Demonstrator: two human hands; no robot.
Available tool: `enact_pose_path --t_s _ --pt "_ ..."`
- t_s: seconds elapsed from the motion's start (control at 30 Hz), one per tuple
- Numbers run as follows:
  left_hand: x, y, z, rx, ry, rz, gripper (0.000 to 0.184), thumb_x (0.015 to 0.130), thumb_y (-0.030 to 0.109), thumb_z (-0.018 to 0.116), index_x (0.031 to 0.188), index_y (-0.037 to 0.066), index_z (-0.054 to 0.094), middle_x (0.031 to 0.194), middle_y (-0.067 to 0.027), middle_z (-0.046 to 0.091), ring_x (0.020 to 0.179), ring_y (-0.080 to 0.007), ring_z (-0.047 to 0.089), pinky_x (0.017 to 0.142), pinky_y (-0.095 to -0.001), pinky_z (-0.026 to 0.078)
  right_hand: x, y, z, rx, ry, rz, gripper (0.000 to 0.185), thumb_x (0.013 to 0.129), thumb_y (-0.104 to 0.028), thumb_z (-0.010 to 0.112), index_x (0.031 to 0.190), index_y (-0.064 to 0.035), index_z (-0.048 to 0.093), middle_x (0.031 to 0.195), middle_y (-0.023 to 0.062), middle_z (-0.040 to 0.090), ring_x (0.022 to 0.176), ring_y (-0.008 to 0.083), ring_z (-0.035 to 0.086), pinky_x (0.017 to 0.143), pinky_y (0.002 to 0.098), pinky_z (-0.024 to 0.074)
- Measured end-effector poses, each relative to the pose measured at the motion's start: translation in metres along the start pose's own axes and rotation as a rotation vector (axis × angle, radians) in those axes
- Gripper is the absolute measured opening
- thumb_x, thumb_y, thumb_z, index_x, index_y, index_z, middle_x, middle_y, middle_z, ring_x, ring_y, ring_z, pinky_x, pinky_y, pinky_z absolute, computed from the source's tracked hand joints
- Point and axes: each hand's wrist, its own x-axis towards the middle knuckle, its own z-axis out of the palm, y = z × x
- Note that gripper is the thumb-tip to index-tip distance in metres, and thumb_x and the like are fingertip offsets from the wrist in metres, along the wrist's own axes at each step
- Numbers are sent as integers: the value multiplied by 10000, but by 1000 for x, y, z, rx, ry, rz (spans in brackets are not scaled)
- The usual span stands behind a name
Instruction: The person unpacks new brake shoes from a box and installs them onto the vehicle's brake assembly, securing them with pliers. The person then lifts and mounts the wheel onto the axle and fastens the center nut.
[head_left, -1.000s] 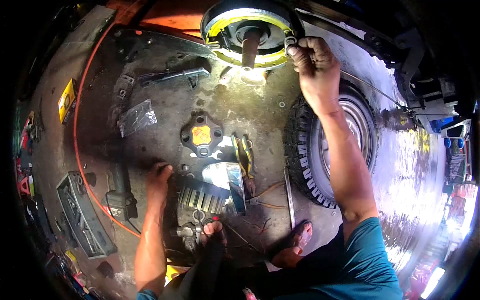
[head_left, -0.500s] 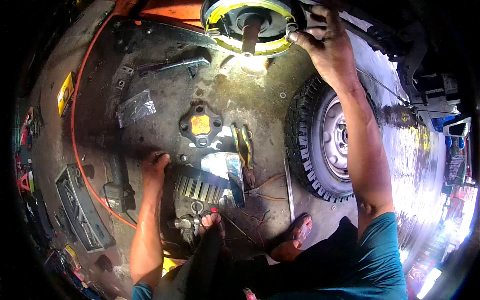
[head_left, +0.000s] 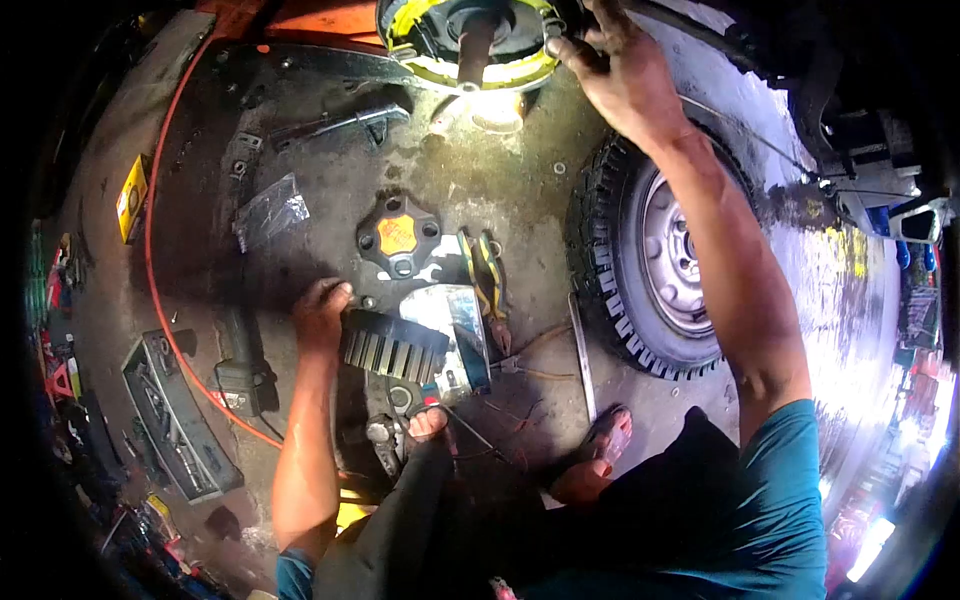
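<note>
At the top centre is a round brake assembly with a yellow-green rim and a central shaft, brightly lit. My right hand reaches to its right edge; the thumb touches a small metal part there, and the other fingers are spread behind, partly in shadow. Lower left, my left hand is held low over the floor, its fingers curled together; whatever they may hold is hidden. Just right of it lies a black ribbed part beside a shiny plastic packet. A black hub cap with an orange centre lies above them.
An off-road wheel lies right of centre. Pliers, a cordless tool, a long metal tray of tools, a yellow box and an orange hose are on the floor. Dark vehicle parts hang upper right.
My right hand has opened its fingers upward around the assembly's right edge, thumb still at the small part. The view has shifted slightly. My left hand stays near the ribbed part.
</note>
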Motion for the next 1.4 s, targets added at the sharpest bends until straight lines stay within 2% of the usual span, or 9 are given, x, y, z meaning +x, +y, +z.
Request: enact_pose_path --t_s 0.23,0.33,0.53,0.7,0.87,1.0,1.1,1.27,1.4 --pt "-12 -8 -5 -101 35 -36 180 814 147 650 905 -5 684 821 -44 662 768 -132 584 735 -282 452 -12 -4 22 -113 398 -90 286 893 -195 592 1107 -6 580 999 194 623 829 348 624 705 407 528" --pt "-16 -6 -6 -57 72 28 169 815 144 653 896 -2 686 818 -46 659 774 -133 579 745 -289 449 -60 -32 49 417 491 489 323 872 -188 677 1168 -104 581 996 149 688 858 282 679 731 385 542" --pt "-24 -15 -11 152 110 68 163 834 140 650 935 15 674 885 -57 655 803 -145 572 765 -293 445 -210 -50 166 134 -122 783 158 798 -107 689 953 -74 685 892 127 648 772 315 654 689 375 529" --pt "-30 -2 -27 -60 273 -5 167 873 137 642 986 14 650 923 -49 634 812 -143 561 767 -287 445 -234 -53 195 247 -39 930 211 787 -120 684 992 -73 669 934 147 595 834 349 616 735 399 513" --pt "-68 91 -45 -86 601 392 164 895 90 608 1033 4 626 960 -75 639 830 -149 572 777 -291 458 -240 -51 198 94 -87 819 118 779 -78 657 896 -70 642 904 147 587 803 352 602 684 422 501" --pt "-139 181 -61 997 762 764 77 844 7 554 823 20 627 843 -68 629 749 -191 611 635 -287 498 -246 -49 210 -9 23 706 48 835 -103 606 879 -88 594 864 136 600 651 353 571 570 420 478" --pt "-140 237 -46 99 -152 1514 102 928 104 538 980 25 498 872 -91 548 787 -216 580 711 -364 536 -233 -32 197 360 -10 883 78 868 -149 587 898 -92 543 773 167 619 624 376 589 533 443 479" --pt "-194 238 28 243 519 1101 237 938 268 478 807 78 424 795 -35 452 745 -186 527 607 -301 496 -169 6 61 32 -407 412 106 879 -168 599 915 -112 516 757 105 644 579 237 635 520 359 550" --pt "-210 256 36 90 282 1156 206 914 241 483 824 62 436 773 -52 438 721 -245 517 604 -326 488 -156 29 -21 65 -365 365 117 871 -163 630 893 -74 558 712 96 619 551 210 612 486 331 519"
